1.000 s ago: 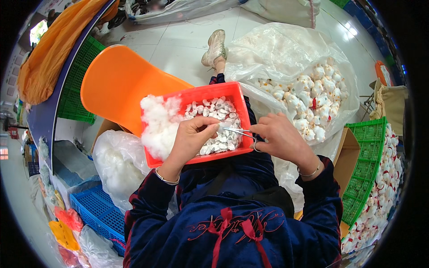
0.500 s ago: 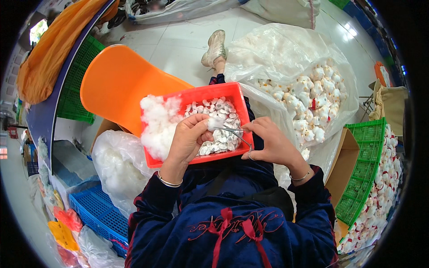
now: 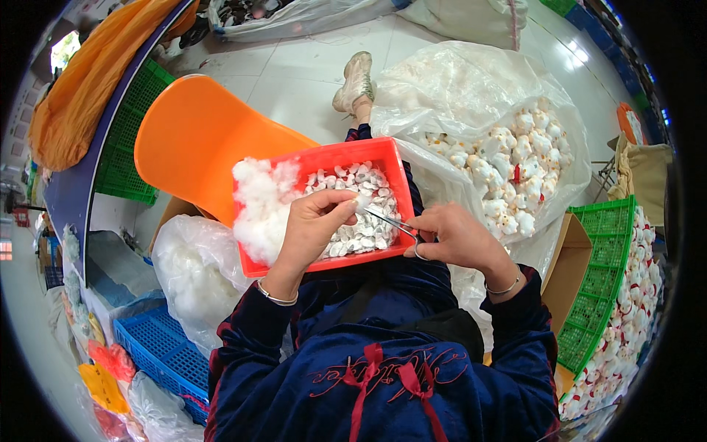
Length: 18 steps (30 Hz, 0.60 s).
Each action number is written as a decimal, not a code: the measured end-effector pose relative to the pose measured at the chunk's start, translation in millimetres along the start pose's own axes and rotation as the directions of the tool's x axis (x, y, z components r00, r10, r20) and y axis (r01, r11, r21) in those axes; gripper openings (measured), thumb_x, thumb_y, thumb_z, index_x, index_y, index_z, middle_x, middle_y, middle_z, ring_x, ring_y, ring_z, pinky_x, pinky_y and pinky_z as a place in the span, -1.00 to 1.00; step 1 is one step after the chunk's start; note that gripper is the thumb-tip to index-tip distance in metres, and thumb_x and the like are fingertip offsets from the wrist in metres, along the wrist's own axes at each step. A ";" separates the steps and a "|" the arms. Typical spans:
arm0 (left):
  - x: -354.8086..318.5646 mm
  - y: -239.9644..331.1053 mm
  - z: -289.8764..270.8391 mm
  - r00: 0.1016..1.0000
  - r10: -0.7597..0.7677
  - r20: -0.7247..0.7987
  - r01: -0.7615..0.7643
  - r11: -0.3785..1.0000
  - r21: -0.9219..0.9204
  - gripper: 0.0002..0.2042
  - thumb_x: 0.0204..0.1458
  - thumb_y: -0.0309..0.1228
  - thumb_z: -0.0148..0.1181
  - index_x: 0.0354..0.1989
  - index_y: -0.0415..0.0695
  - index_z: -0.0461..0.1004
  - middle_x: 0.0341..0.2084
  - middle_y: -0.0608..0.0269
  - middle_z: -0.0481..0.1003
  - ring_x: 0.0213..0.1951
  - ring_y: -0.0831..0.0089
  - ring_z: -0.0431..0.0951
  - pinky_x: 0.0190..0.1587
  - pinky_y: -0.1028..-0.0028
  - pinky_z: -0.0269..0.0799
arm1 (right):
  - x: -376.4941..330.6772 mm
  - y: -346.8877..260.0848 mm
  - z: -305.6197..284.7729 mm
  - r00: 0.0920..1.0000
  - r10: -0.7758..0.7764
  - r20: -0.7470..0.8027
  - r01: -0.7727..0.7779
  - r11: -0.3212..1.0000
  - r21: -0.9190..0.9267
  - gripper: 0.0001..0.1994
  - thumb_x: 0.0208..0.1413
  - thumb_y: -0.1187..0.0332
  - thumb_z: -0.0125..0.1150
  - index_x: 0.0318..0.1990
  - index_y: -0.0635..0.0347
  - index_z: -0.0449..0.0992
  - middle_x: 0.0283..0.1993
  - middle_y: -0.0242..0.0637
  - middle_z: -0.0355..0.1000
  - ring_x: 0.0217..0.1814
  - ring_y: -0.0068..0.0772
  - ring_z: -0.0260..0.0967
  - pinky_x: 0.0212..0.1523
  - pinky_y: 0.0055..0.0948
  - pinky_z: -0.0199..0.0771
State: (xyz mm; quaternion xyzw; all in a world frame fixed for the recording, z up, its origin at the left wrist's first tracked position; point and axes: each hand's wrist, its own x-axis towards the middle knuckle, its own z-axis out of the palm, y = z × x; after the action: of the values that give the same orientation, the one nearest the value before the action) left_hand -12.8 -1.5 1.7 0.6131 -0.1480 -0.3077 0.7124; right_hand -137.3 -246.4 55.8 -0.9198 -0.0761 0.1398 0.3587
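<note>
While your left hand [image 3: 313, 221] is pinching the small white piece [image 3: 361, 203], your right hand [image 3: 458, 239], fingers clamped, is steering tweezers [image 3: 390, 222] into it; keep it over the red tray [image 3: 324, 158].

Over a red tray [image 3: 324, 158], the left hand [image 3: 313, 225] pinches a white piece [image 3: 361, 205]; the right hand [image 3: 456, 239] holds metal tweezers [image 3: 390, 223].

The left hand [image 3: 313, 221] is covering the small white piece [image 3: 361, 204] it pinches. The scissors' [image 3: 394, 223] handles are hiding inside the right hand [image 3: 456, 239].
</note>
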 end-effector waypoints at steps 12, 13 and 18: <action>-0.3 -12.1 10.1 0.972 0.217 -0.091 -0.195 0.959 0.206 -0.82 0.19 -0.56 0.28 -0.07 -0.34 0.63 -0.31 0.23 0.65 -0.29 0.59 0.61 -0.21 0.59 0.52 | -5.0 -23.3 40.0 0.957 0.239 0.167 -0.284 0.636 0.717 -0.72 0.22 0.21 0.37 -0.19 0.31 0.63 -0.53 -0.51 0.28 -0.41 -0.73 0.13 -0.43 -0.54 0.18; 0.0 -12.5 11.7 0.961 0.255 -0.107 -0.219 0.937 0.272 -0.83 0.18 -0.57 0.28 -0.08 -0.34 0.63 -0.32 0.21 0.65 -0.29 0.58 0.61 -0.21 0.59 0.52 | -3.1 -27.1 46.4 0.947 0.267 0.180 -0.307 0.575 0.759 -0.71 0.24 0.20 0.36 -0.21 0.31 0.64 -0.52 -0.57 0.28 -0.42 -0.75 0.12 -0.44 -0.56 0.15; -1.5 -12.1 24.0 0.891 0.416 -0.183 -0.291 0.832 0.472 -0.86 0.17 -0.59 0.28 -0.12 -0.34 0.62 -0.35 0.15 0.63 -0.28 0.56 0.61 -0.23 0.57 0.50 | 4.3 -33.8 75.8 0.952 0.296 0.071 -0.222 0.517 0.827 -0.73 0.28 0.21 0.33 -0.25 0.30 0.62 -0.52 -0.63 0.26 -0.45 -0.78 0.09 -0.48 -0.56 0.10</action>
State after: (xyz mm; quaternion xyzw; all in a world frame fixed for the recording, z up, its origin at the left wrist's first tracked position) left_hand -31.2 -20.0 -4.8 0.7539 -0.2228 -0.0396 0.6168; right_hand -158.1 -172.3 24.6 -0.6491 0.1506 0.1745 0.7250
